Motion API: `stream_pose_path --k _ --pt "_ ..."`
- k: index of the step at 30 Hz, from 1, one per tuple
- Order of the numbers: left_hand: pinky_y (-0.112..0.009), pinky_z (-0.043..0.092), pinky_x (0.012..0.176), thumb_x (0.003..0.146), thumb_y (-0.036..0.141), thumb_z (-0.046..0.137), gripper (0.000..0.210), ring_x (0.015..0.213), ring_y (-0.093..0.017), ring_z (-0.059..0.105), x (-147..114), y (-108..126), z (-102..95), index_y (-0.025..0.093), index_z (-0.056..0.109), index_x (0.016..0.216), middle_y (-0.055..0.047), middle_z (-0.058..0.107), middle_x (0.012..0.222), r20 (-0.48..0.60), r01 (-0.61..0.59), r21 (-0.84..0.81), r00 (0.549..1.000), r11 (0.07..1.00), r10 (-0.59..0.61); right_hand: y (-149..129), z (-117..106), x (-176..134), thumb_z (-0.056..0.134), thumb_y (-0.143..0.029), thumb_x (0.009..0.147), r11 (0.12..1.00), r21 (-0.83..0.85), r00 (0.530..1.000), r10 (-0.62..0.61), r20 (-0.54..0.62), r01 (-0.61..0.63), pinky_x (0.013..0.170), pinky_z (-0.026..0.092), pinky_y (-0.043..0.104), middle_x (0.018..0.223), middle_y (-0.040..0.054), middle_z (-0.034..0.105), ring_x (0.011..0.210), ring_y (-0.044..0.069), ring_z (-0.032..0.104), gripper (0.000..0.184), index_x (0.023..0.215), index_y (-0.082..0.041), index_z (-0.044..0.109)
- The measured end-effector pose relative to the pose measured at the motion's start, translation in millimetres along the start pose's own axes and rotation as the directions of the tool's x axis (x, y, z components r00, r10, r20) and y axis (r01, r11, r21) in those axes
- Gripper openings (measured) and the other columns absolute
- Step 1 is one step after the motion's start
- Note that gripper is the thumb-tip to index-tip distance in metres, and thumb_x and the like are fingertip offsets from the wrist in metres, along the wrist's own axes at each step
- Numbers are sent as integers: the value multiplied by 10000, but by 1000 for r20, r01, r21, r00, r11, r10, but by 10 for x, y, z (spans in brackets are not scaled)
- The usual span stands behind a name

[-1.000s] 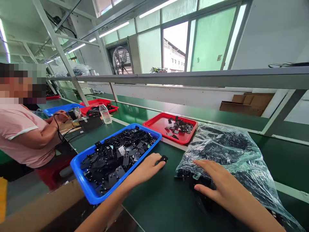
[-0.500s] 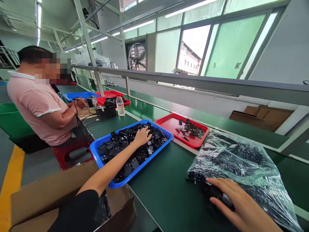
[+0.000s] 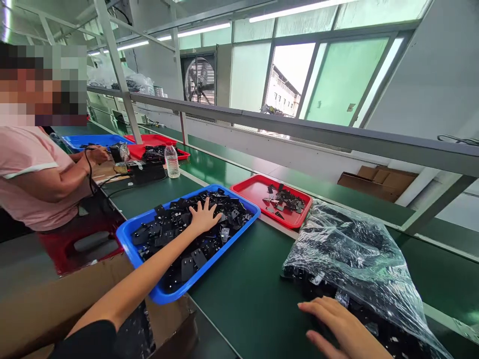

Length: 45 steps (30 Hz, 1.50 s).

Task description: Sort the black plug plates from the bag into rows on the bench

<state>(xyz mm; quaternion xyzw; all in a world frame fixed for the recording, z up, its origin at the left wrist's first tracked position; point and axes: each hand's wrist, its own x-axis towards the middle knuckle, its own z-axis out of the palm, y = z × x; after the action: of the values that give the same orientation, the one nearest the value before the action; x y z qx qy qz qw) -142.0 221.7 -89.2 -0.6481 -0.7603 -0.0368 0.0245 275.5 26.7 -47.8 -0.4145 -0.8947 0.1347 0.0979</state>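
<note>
A blue tray [image 3: 130, 249] full of small black flat parts [image 3: 192, 262] lies on the green table. My left hand [image 3: 204, 218] rests on the heap in it, fingers spread and holding nothing that I can see. In front, my right hand [image 3: 333, 319] hovers near the mouth of a clear plastic bag [image 3: 359, 244]. Its fingers are apart with nothing between them. More black parts show inside the bag and at its open near edge.
A red tray [image 3: 247, 187] with a small pile of dark parts sits behind the blue one. Farther left stands a water bottle [image 3: 172, 162], beside a co-worker [image 3: 33, 179] handling a wired device. An open cardboard box [image 3: 175, 319] is below the table edge.
My right hand has drawn back from the bag's mouth, and more of the black parts there show. My left hand's fingers have spread wider on the heap. The view has shifted right.
</note>
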Motion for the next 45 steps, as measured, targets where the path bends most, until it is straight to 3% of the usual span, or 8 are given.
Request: stream_pose_path --k 10,16,19,22,24,31,35,45 --pt "-681 334 1029 945 486 227 662 1434 -432 238 -155 -35 -109 112 405 1461 -166 205 1598 100 -66 -1 993 998 66 553 458 186 569 -263 897 936 -190 937 247 -249 -297 1049 400 582 1367 142 559 1290 340 477 396 1283 -176 577" --pt "-684 135 1129 931 486 318 630 1480 -415 59 -750 517 -381 138 432 1443 -132 226 1598 -58 -195 65 978 979 199 529 659 373 558 -455 901 883 -182 874 363 -323 -433 1055 307 650 1457 162 462 1302 416 406 583 1411 -185 476" --pt "-508 240 1177 953 451 321 540 1435 -300 292 -1244 1027 -343 155 521 1358 -114 473 1464 -292 -601 -151 785 785 546 404 717 313 553 -447 902 896 -180 888 341 -308 -407 1063 351 542 1486 136 442 1305 379 406 556 1395 -193 504" --pt "-453 297 1167 933 389 434 446 1418 -265 350 -1507 1610 -115 225 555 1330 -72 492 1460 -86 -836 -380 458 395 885 350 717 179 562 -452 902 911 -193 911 307 -276 -365 1082 366 453 1475 79 476 1293 296 450 508 1364 -240 536" --pt "-434 301 1170 916 358 476 445 1424 -258 344 -1499 1997 58 226 550 1334 -62 481 1473 -95 -854 -407 393 325 914 439 664 86 516 -443 934 892 -194 890 342 -301 -408 1123 319 468 1468 62 487 1336 272 422 486 1381 -252 514" --pt "-633 161 1153 928 357 454 523 1446 -344 273 -1065 2930 321 183 443 1420 -165 330 1551 -213 -807 -382 551 451 807 1249 317 -56 299 -464 1007 678 -55 616 628 -476 -733 1046 337 639 1489 185 428 1374 379 380 563 1448 -136 422" --pt "-637 140 1153 917 409 472 628 1458 -371 224 -823 3004 363 147 360 1477 -198 318 1548 -210 -721 -382 677 578 705 1377 336 -89 406 -466 981 684 -35 617 634 -466 -729 1077 383 484 1452 130 495 1331 305 459 511 1395 -182 506" --pt "-537 323 1132 917 372 480 516 1398 -354 356 -1057 2566 371 173 506 1392 -141 449 1482 -223 -802 -250 592 542 774 1014 527 -236 437 -402 964 712 -27 616 587 -525 -702 1079 338 573 1416 169 521 1334 355 431 504 1382 -131 513"
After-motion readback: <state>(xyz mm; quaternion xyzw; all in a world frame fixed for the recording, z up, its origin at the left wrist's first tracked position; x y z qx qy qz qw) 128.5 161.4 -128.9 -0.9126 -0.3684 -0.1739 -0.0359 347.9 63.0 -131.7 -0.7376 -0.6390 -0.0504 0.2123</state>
